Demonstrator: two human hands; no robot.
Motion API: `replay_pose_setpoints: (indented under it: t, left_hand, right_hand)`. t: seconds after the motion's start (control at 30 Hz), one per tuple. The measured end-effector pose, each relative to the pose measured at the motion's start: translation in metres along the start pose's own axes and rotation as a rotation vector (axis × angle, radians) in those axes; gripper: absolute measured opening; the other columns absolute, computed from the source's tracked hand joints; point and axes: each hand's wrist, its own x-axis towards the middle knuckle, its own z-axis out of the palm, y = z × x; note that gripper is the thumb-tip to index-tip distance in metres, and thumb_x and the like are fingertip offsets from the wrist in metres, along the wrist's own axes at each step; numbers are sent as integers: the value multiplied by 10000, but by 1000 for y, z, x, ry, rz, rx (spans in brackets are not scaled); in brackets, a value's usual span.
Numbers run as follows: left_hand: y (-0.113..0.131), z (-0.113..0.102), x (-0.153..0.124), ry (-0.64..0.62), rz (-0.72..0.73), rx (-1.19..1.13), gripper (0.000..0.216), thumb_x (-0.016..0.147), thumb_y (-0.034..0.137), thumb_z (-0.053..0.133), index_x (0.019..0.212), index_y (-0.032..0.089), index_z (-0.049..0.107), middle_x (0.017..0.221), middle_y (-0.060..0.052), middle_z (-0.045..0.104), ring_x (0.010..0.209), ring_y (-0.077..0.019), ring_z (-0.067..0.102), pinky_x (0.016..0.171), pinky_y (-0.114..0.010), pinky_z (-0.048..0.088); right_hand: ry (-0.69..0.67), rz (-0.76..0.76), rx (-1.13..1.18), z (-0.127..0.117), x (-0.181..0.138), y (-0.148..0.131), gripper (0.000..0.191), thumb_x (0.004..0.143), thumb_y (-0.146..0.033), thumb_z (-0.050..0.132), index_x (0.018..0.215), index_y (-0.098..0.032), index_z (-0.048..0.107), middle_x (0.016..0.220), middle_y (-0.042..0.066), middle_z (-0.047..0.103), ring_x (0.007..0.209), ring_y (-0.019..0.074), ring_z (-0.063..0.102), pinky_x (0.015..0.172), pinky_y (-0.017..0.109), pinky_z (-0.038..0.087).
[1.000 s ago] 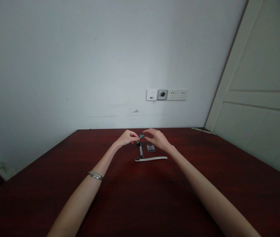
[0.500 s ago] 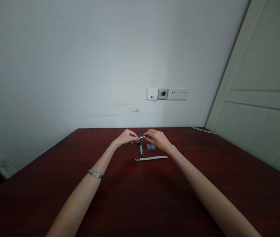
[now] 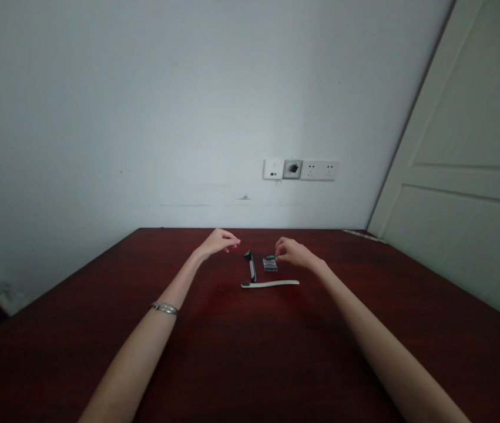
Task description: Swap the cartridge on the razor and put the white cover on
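Note:
My right hand (image 3: pixel 291 251) pinches a small, thin green piece (image 3: pixel 271 257) between its fingertips; its exact kind is too small to make out. That piece is held just over a small clear plastic case (image 3: pixel 270 265) on the table. To the left, my left hand (image 3: pixel 218 241) hovers with its fingers slightly apart and nothing in them. Between the hands lies a razor (image 3: pixel 252 269), its dark head pointing away from me and its handle toward me. Nearer to me, a toothbrush (image 3: pixel 271 284) with a pale handle lies crosswise, its dark head end at the left.
A dark red wooden table (image 3: pixel 250 352) reaches to the white wall (image 3: pixel 188 117). Sockets (image 3: pixel 319 170) are set in the wall above its back edge. A pale panelled door (image 3: pixel 465 147) stands at the right. A flat strip (image 3: pixel 363 235) lies near the back right corner.
The green piece was between both hands above the razor. My left hand has let go and drawn left; my right hand has carried the piece right and down to the clear case.

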Motion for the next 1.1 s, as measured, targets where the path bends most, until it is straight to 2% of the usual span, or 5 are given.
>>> replay_pose_setpoints:
  t: [0.17,0.77,1.1]
  left_hand:
    - [-8,0,5,-3,-17,4,284,684,373,649,771,106,694,718,-80,667,597,-113,572,540,-221,452]
    - [-12,-1,6,-6,-28,34,311,689,388,642,789,99,697,731,-89,677,593,-113,573,539,-216,448]
    - [-15,-1,7,-26,-20,36,319,694,403,644,787,104,702,736,-92,679,621,-124,584,550,-223,457]
  right_hand:
    - [-28,23,77,12,0,12,86,692,-266,663,730,-197,697,987,40,604,830,153,587,755,223,430]
    - [-54,53,-30,18,-1,4,80,707,-275,655,759,-227,693,1014,33,613,864,164,582,666,218,411]
    - [-39,31,-37,24,0,6,93,733,-288,631,786,-234,686,996,23,614,859,156,584,709,220,417]
